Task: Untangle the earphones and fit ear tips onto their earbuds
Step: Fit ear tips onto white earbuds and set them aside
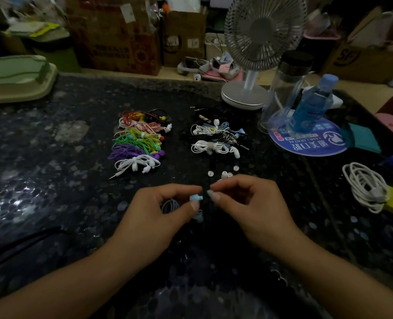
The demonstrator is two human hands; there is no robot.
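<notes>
Over a dark speckled stone surface [52, 203], the left hand [158, 210] pinches a light-blue plastic earbud [196, 198]; the right hand [248, 201], fingers curled, pinches something (too small to identify) beside loose white ear tips [224, 174].

Open dark tabletop [52, 180] on the near left. Ahead, two earphone piles, coloured [138, 139] and white [216, 139], leave a lane between them. Loose ear tips [223, 174] sit near it; fan [255, 65] and bottles [306, 107] crowd the far right.

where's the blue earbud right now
In the head view, the blue earbud sits low centre, pinched in the left hand, just left of the right hand and below the loose ear tips.
</notes>
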